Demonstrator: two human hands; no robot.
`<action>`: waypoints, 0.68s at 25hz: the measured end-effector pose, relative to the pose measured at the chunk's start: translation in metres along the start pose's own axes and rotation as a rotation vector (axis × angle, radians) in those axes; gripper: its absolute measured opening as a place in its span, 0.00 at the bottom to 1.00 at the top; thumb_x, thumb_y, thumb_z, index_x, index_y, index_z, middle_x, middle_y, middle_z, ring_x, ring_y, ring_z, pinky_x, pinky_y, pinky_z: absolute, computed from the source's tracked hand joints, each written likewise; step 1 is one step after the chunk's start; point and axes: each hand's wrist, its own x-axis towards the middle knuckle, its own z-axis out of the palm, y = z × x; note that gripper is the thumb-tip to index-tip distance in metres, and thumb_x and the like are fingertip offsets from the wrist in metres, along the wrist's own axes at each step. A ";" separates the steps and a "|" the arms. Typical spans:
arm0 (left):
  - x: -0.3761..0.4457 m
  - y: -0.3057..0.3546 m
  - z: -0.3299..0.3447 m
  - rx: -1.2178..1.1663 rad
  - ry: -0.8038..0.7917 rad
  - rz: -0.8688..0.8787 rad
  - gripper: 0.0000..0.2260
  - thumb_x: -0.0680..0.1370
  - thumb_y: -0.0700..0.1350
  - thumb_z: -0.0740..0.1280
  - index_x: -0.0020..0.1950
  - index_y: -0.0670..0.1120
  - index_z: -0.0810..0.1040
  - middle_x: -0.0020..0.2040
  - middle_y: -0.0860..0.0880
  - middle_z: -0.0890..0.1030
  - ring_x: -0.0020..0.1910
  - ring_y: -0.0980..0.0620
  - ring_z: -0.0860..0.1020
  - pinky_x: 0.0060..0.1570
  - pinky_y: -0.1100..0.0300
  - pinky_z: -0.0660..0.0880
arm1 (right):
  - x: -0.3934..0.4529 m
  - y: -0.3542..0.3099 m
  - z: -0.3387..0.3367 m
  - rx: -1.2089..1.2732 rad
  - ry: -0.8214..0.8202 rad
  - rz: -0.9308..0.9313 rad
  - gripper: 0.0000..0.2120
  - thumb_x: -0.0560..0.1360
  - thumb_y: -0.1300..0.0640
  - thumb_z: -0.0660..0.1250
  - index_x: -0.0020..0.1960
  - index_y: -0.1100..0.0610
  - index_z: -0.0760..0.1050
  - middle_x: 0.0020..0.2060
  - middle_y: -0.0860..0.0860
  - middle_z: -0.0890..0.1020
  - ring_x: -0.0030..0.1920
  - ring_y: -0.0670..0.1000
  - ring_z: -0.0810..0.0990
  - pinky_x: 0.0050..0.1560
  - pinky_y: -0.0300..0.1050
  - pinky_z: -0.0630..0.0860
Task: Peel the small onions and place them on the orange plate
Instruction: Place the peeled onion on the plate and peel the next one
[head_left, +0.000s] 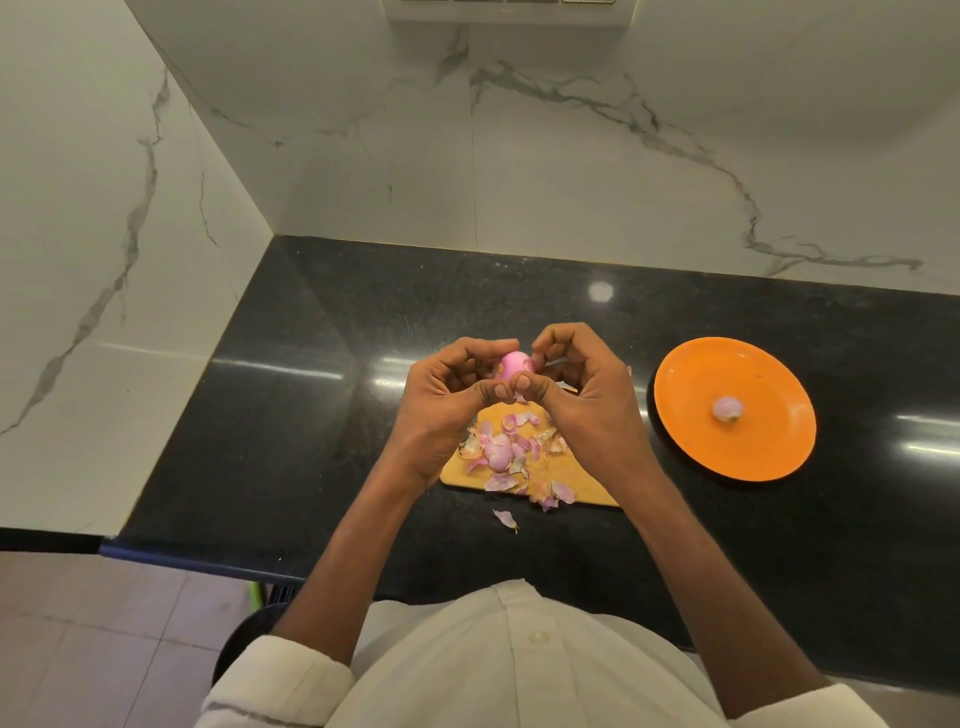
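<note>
1. Both forearms rise from rolled white shirt sleeves (280, 675) at the bottom of the head view and converge toward frame centre, above a wooden cutting board (571, 480).

2. Left hand (447, 395): wrist bent, palm turned inward, fingers curled. The fingertips close over the top of a small pink onion (513, 364) and the thumb presses in from below. The grip is narrow and it holds the onion.

3. Right hand (582, 389): fingers curled tight, fingertips meeting the onion at its 3 o'clock side, thumb beside the left thumb under the bulb. It pinches at the onion's surface; whether a strip of skin lies between the fingers cannot be told.

4. The onion sits between the two hands, raised above the board's far end, its visible face smooth and glossy pink.

5. Orange plate (696, 447): lies at 3 o'clock from the hands, well apart from them, on the black granite counter (291, 405). One peeled onion (727, 408) rests near the plate's middle.

6. A heap of loose onion skins (509, 452) covers the board at 6 o'clock from the hands, between the two wrists. A single skin flake (505, 519) lies off the board on the counter, just beyond its near edge.

7. White marble-veined walls (571, 171) enclose the counter at 12 and 9 o'clock. The right forearm crosses the board's right part and hides it.
</note>
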 end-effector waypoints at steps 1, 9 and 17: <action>0.000 0.001 0.000 0.005 0.006 0.001 0.17 0.74 0.41 0.76 0.62 0.42 0.83 0.57 0.42 0.86 0.55 0.43 0.85 0.55 0.52 0.84 | 0.000 -0.001 0.001 0.004 0.012 -0.017 0.13 0.76 0.56 0.77 0.58 0.54 0.79 0.48 0.48 0.83 0.51 0.50 0.84 0.50 0.46 0.84; -0.001 -0.001 -0.004 0.061 0.072 0.019 0.17 0.74 0.36 0.77 0.62 0.42 0.83 0.56 0.44 0.86 0.55 0.45 0.84 0.55 0.53 0.83 | -0.001 0.000 0.007 0.093 0.088 0.093 0.10 0.79 0.55 0.74 0.57 0.58 0.80 0.50 0.52 0.85 0.49 0.52 0.87 0.47 0.53 0.87; 0.000 -0.007 0.004 0.103 0.056 0.035 0.18 0.73 0.33 0.78 0.62 0.41 0.80 0.58 0.42 0.83 0.57 0.44 0.84 0.54 0.55 0.83 | 0.000 -0.001 0.020 0.152 0.261 0.296 0.04 0.79 0.61 0.73 0.53 0.58 0.86 0.45 0.51 0.87 0.48 0.50 0.87 0.48 0.46 0.86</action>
